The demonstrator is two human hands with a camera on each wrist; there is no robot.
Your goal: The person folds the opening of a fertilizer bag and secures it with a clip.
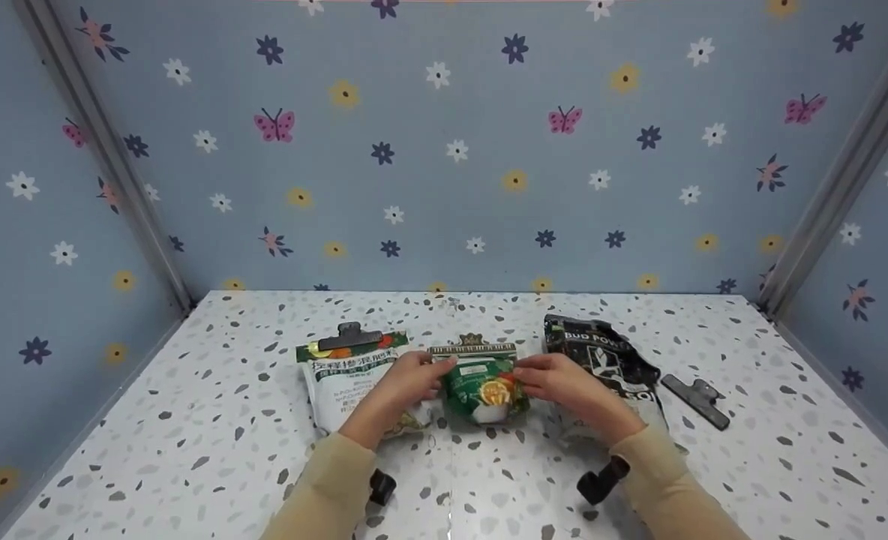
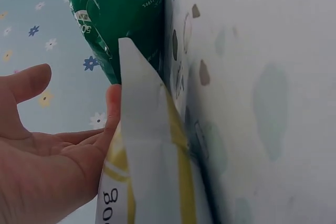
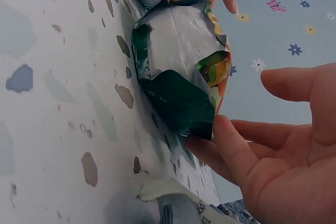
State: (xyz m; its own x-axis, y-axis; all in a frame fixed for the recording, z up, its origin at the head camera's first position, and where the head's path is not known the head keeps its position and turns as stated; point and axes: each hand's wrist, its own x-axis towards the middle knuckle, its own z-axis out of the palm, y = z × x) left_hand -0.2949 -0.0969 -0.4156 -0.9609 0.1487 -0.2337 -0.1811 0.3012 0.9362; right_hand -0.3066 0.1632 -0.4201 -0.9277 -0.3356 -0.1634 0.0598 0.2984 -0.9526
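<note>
A small green pouch (image 1: 480,397) with an orange-fruit print lies in the middle of the table, a gold ornate clip (image 1: 474,348) across its top edge. At its left side is my left hand (image 1: 412,379), fingers extended, thumb lifted away in the left wrist view; its fingertips meet the edge of the pouch (image 2: 123,19). My right hand (image 1: 564,379) touches the opposite side. In the right wrist view, its fingers (image 3: 231,148) lie along the pouch (image 3: 181,100), with the thumb apart. Silvery lining shows at the pouch's near end.
Left of the pouch lies a white printed bag (image 1: 331,386) with a dark clip (image 1: 349,337) on its top. A black-and-white bag (image 1: 609,356) lies to the right, partly under my right forearm. Beside it rests a loose black clip (image 1: 695,401). Patterned walls (image 1: 459,150) enclose the speckled table (image 1: 211,450).
</note>
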